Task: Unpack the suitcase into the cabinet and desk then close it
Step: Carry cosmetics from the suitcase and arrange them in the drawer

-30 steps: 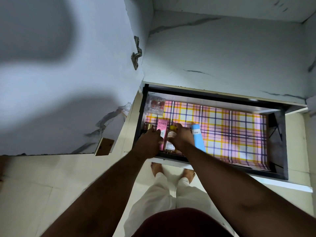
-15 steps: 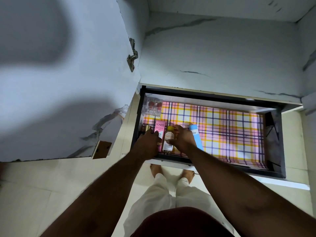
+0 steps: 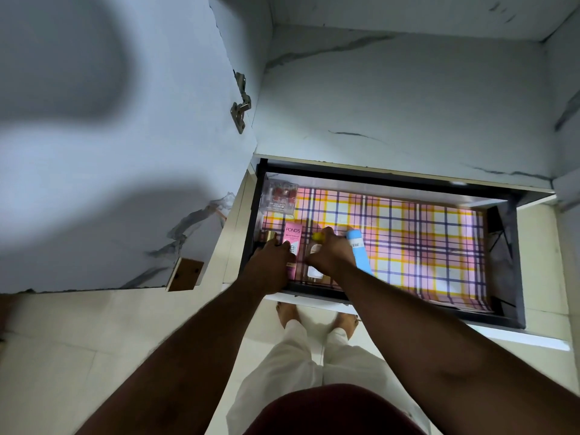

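Head view looks straight down into an open drawer (image 3: 408, 180) with a dark frame, lined with pink, yellow and navy plaid paper (image 3: 417, 243). Both hands work at the drawer's left front corner, close together but not touching each other.

Left hand (image 3: 270, 265): fingers curled downward over the front rail, thumb tip against the lower part of a pink carton (image 3: 292, 246). Fingertips sit at a small gold-capped item (image 3: 269, 236) in the corner; whether they grip it cannot be told.

Pink carton lies flat, long axis front to back. Legible print: "POND'S" at the top and a large "B" lower down; smaller lines are unreadable.

Right hand (image 3: 332, 255): fingers bent and closed around a small clear bottle (image 3: 314, 268) with a yellow cap (image 3: 319, 236); the cap shows beyond the knuckles, the body below the palm. Bottle lies just right of the carton. Label unreadable.

Blue tube (image 3: 359, 252) lies immediately right of the right hand, touching its outer edge, white cap end pointing rearward. A short line of print on it is too small to read.

Clear plastic box (image 3: 278, 199) holding red items sits in the rear left corner, apart from both hands; its lettering is illegible.

Remaining liner to the right carries nothing. Suitcase is out of frame.
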